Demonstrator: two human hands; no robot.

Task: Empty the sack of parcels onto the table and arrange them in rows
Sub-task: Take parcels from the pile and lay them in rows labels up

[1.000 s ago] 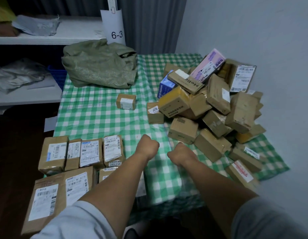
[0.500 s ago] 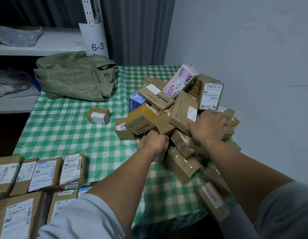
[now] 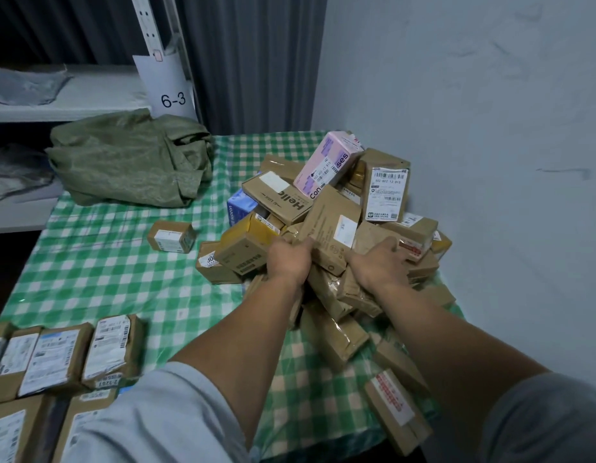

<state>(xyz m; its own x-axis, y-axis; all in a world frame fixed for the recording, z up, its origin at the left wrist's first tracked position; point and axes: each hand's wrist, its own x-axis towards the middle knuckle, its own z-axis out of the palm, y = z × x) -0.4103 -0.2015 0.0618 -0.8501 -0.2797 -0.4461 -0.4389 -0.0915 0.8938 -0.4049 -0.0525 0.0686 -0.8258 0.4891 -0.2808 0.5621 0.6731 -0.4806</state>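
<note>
A heap of brown cardboard parcels (image 3: pixel 326 228), with a pink box (image 3: pixel 326 163) and a blue one (image 3: pixel 239 207) in it, lies on the right side of the green-checked table (image 3: pixel 99 272). Both my hands are dug into its near face. My left hand (image 3: pixel 288 259) curls its fingers around the lower left edge of a tilted brown parcel (image 3: pixel 335 222). My right hand (image 3: pixel 378 262) grips a flatter brown parcel (image 3: pixel 373 237) just right of it. Labelled parcels (image 3: pixel 62 352) lie side by side in rows at the near left. The crumpled green sack (image 3: pixel 129 158) lies at the far left.
One small box (image 3: pixel 172 236) sits alone mid-table. A few parcels (image 3: pixel 398 409) hang near the table's front right edge. A grey wall bounds the right side. White shelves (image 3: pixel 72 95) with a "6-3" tag (image 3: pixel 173 100) stand behind the sack.
Both hands went from closed fists above the bare cloth up into the pile. The right hand then slid down from the pile's top to its near face, and the left took the tilted parcel's edge.
</note>
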